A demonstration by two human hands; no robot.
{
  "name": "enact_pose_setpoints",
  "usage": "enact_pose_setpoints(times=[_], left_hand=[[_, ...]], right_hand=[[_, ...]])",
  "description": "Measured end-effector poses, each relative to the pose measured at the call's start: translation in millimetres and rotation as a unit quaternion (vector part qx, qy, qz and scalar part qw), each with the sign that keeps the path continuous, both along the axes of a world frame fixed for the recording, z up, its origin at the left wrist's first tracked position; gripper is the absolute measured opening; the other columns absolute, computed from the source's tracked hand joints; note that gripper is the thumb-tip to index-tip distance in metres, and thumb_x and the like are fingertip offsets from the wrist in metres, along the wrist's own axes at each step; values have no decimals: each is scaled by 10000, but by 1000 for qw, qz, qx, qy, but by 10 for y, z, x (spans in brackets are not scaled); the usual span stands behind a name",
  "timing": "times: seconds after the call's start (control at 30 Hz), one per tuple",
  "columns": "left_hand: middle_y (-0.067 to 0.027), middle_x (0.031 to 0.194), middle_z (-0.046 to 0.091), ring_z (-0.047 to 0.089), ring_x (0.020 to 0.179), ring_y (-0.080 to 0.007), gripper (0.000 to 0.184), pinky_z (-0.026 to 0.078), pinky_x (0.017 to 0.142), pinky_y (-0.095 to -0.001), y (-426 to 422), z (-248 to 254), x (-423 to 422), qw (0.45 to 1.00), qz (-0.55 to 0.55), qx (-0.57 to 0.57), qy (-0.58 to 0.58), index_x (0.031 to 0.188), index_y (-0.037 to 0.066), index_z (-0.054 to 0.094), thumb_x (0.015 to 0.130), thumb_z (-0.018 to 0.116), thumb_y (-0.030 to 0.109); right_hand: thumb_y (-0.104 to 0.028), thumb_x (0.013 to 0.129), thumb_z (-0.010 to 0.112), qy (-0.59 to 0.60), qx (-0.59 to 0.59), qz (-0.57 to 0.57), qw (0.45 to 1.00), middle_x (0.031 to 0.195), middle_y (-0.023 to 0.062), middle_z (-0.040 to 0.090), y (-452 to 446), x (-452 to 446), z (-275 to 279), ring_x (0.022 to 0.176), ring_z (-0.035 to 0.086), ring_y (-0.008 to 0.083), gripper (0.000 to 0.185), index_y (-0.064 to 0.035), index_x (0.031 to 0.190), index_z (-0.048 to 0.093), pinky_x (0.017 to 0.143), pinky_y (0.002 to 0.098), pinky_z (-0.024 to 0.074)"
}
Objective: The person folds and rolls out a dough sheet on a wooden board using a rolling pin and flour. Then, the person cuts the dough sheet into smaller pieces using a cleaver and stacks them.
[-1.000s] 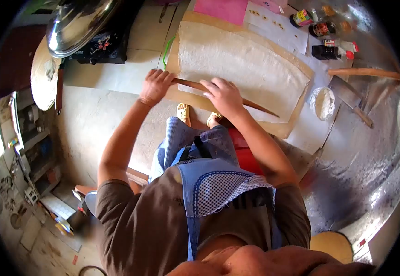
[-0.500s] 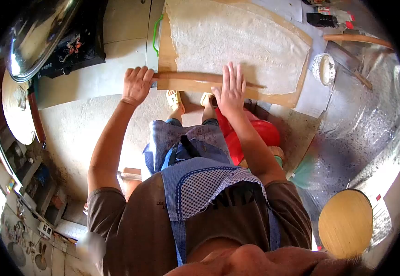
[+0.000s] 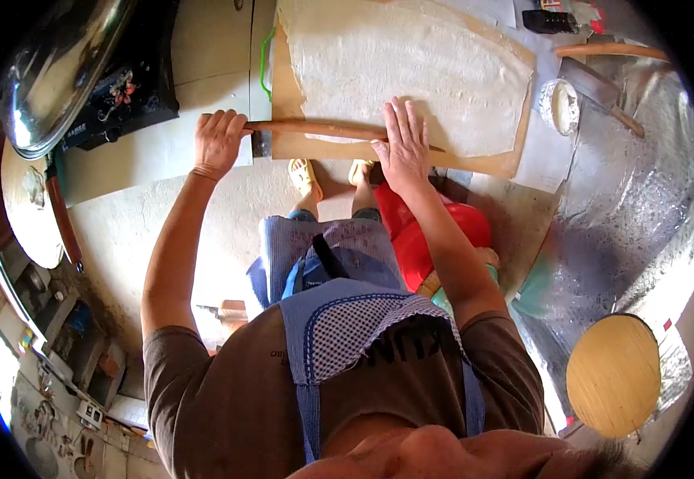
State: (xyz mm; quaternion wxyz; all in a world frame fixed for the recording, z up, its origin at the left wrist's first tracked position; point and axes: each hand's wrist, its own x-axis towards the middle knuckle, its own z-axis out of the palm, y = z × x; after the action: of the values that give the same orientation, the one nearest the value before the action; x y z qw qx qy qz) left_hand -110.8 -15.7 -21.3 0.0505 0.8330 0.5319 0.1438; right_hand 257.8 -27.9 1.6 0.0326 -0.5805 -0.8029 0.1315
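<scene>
A long wooden rolling pin point(image 3: 315, 128) lies across the near edge of a wide, thin sheet of pale dough point(image 3: 403, 72). Under the dough is a tan board point(image 3: 287, 112) with a green loop at its left side. My left hand point(image 3: 221, 144) is wrapped round the pin's left end, just beyond the board's left edge. My right hand point(image 3: 404, 148) rests flat on the pin near its tapered right end, fingers stretched out and pointing away from me.
Right of the board stand a white bowl point(image 3: 559, 107), a cleaver point(image 3: 594, 86) and a dark bottle point(image 3: 551, 21). A black stove point(image 3: 123, 104) and shiny lid point(image 3: 59, 72) are at upper left. A red stool point(image 3: 443, 235) and round wooden stool point(image 3: 614, 375) are lower right.
My left hand has moved left with the pin, so less of its tip shows beyond my right hand. The right hand's fingers have gone from bent to outstretched. The camera view has shifted.
</scene>
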Motion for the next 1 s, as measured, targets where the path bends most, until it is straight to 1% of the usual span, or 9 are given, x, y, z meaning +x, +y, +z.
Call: enact_pose_setpoints(times=[0.07, 0.13, 0.2, 0.33, 0.43, 0.67, 0.87, 0.9, 1.0], left_hand=[[-39, 866, 644, 616, 805, -222, 195, 427, 733, -390, 262, -129, -183, 988, 22, 133, 77, 916, 123, 612, 843, 677, 291], [-55, 900, 660, 626, 834, -248, 200, 437, 734, -400, 632, -42, -226, 996, 46, 53, 57, 944, 112, 616, 902, 629, 307], [-52, 910, 647, 624, 858, -254, 218, 437, 740, -405, 825, -142, -208, 995, 24, 78, 60, 953, 112, 612, 904, 620, 324], [-69, 873, 616, 597, 825, -284, 223, 419, 743, -421, 464, -141, -235, 999, 28, 43, 12, 951, 99, 604, 859, 660, 294], [-19, 826, 565, 572, 805, -215, 240, 396, 754, -388, 189, -10, -248, 1000, 11, 18, 7, 890, 131, 579, 811, 693, 326], [-23, 849, 611, 588, 823, -222, 234, 416, 746, -391, 555, 13, -119, 998, -3, 68, 16, 903, 130, 588, 815, 697, 318], [-15, 831, 595, 582, 807, -232, 204, 399, 754, -397, -234, 12, -65, 999, 26, -27, -6, 941, 125, 587, 815, 701, 237], [-14, 820, 593, 582, 792, -233, 202, 397, 751, -397, -245, 66, -29, 999, 36, -20, -8, 938, 124, 586, 815, 702, 234], [-22, 823, 590, 600, 819, -227, 198, 414, 748, -386, -53, 197, 295, 997, 73, 6, 9, 933, 130, 591, 817, 685, 261]], right_hand=[[-407, 947, 529, 53, 79, 6, 995, 1576, 133, 294, 445, -67, 1, 1465, 242, 340, 676, -78, 1504, 330, 1177, 572, 141], [-409, 974, 484, 63, 147, -17, 987, 1566, 142, 314, 1016, -200, 82, 1453, 265, 344, 641, -59, 1492, 343, 1177, 548, 162], [-384, 971, 480, 7, 146, -40, 989, 1561, 139, 318, 1239, -289, -97, 1445, 269, 345, 628, -55, 1489, 345, 1171, 533, 185], [-326, 930, 566, -8, 72, -1, 997, 1592, 126, 255, 482, -307, -17, 1477, 198, 347, 691, -47, 1507, 309, 1168, 528, 192], [-325, 900, 609, 35, 2, 24, 999, 1593, 155, 239, -79, -266, 103, 1477, 187, 367, 746, -29, 1507, 294, 1181, 515, 178], [-402, 983, 457, 18, 119, -37, 992, 1581, 134, 282, 847, -47, -125, 1471, 216, 353, 627, -72, 1501, 330, 1188, 544, 138], [-468, 932, 551, -13, -22, -2, 1000, 1617, 138, 167, -292, -8, 20, 1495, 122, 347, 810, -39, 1534, 220, 1202, 535, 95], [-338, 907, 586, 50, -15, 19, 998, 1591, 159, 234, -255, 48, 83, 1477, 188, 358, 738, -45, 1513, 282, 1189, 528, 153], [-400, 955, 524, 61, 72, -50, 994, 1592, 151, 240, 411, 376, -17, 1479, 187, 344, 704, -53, 1516, 278, 1202, 517, 129]])
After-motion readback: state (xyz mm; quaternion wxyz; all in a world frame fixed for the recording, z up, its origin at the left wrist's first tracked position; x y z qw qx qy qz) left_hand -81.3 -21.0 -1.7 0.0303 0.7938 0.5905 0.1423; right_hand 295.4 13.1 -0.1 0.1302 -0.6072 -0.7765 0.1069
